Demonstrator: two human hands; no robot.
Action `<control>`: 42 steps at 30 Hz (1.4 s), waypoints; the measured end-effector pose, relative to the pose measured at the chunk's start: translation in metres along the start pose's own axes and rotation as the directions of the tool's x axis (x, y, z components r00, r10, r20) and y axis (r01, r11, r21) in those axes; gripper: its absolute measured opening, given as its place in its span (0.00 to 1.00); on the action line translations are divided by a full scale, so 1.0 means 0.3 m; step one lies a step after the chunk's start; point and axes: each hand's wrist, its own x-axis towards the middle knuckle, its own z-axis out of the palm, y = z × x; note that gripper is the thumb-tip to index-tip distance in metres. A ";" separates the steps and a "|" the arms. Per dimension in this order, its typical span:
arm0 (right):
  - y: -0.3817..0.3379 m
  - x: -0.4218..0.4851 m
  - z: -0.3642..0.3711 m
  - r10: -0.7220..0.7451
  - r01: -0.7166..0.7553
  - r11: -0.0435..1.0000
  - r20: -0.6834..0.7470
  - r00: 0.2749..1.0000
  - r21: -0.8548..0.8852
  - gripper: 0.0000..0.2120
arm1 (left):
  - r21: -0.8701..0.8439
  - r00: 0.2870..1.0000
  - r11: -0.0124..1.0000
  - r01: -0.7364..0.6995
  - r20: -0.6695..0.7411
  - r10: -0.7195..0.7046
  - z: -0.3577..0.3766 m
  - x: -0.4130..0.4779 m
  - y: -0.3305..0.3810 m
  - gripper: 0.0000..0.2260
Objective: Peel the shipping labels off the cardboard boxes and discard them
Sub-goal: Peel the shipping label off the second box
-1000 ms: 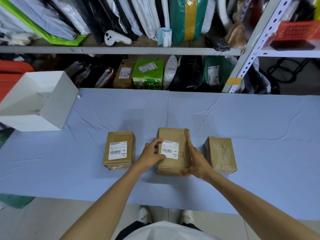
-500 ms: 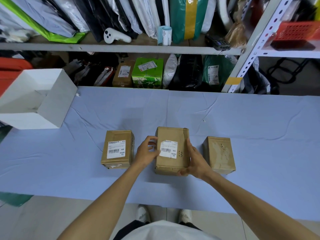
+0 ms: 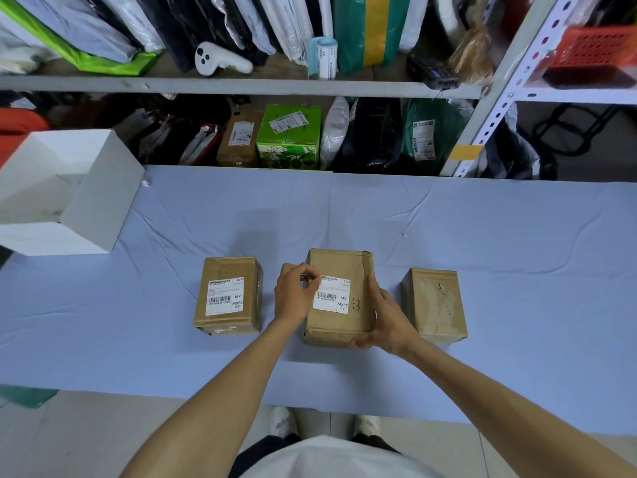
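Three cardboard boxes stand in a row on the blue table (image 3: 482, 236). The middle box (image 3: 339, 263) carries a white shipping label (image 3: 332, 296). My left hand (image 3: 296, 294) pinches the label's upper left corner, which looks slightly lifted. My right hand (image 3: 386, 315) grips the middle box along its right side and front corner. The left box (image 3: 227, 294) has its own label (image 3: 225, 296) flat on top. The right box (image 3: 434, 301) shows no label, only torn tape marks.
A white open carton (image 3: 100, 201) sits at the table's left end. Behind the table, a metal shelf (image 3: 241, 86) holds parcels, bags, a white controller (image 3: 220, 60) and a label roll (image 3: 322, 58). Floor and shoes show below the near table edge.
My left hand slid from the label's left edge up to its top left corner and closed its fingers on it. The right hand kept holding the middle box.
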 end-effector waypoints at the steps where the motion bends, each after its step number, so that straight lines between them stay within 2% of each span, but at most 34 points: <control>1: 0.000 0.001 -0.002 0.000 0.000 1.000 0.001 1.000 -0.003 0.68 | 0.015 1.000 1.000 0.005 0.000 -0.005 0.001 0.003 0.004 0.02; 7: -0.004 0.000 -0.004 0.004 -0.004 1.000 0.011 1.000 -0.017 0.68 | 0.101 0.998 0.993 0.055 0.006 -0.056 0.016 0.014 0.012 0.02; 11: -0.004 -0.002 -0.006 0.013 -0.013 1.000 0.008 1.000 -0.024 0.69 | 0.139 0.998 0.990 0.025 0.058 -0.033 0.003 0.023 0.013 0.02; 15: -0.004 -0.004 -0.013 0.015 -0.015 0.999 0.010 1.000 -0.035 0.69 | 0.024 0.992 0.999 0.031 0.118 -0.033 -0.012 0.017 0.015 0.03; 17: -0.006 -0.004 -0.014 0.009 -0.009 0.999 0.011 1.000 -0.045 0.69 | -0.118 0.984 0.992 0.044 0.179 -0.022 -0.027 -0.006 0.001 0.08; 19: -0.007 -0.006 -0.013 0.005 -0.005 0.999 0.010 1.000 -0.041 0.69 | -0.240 0.966 0.968 0.078 0.259 -0.014 -0.044 -0.050 -0.026 0.19; 21: -0.010 -0.007 -0.010 -0.004 0.004 0.999 0.007 1.000 -0.035 0.69 | -0.290 0.959 0.948 0.132 0.279 -0.048 -0.051 -0.103 -0.062 0.29; 23: -0.015 -0.003 -0.009 -0.010 0.010 0.999 -0.003 1.000 -0.034 0.69 | -0.287 0.963 0.948 0.142 0.262 -0.065 -0.048 -0.138 -0.093 0.33; 27: -0.010 -0.005 -0.004 -0.009 0.009 0.999 0.003 1.000 -0.031 0.69 | -0.328 0.968 0.935 0.133 0.246 -0.051 -0.035 -0.170 -0.118 0.33; 35: -0.016 -0.004 0.003 -0.005 0.005 1.000 0.005 1.000 -0.025 0.69 | -0.293 0.967 0.947 0.133 0.249 -0.059 -0.059 -0.158 -0.101 0.32; 42: -0.013 -0.003 0.008 0.008 -0.008 1.000 0.008 1.000 -0.009 0.69 | -0.173 0.976 0.981 0.092 0.210 -0.055 -0.061 -0.127 -0.092 0.29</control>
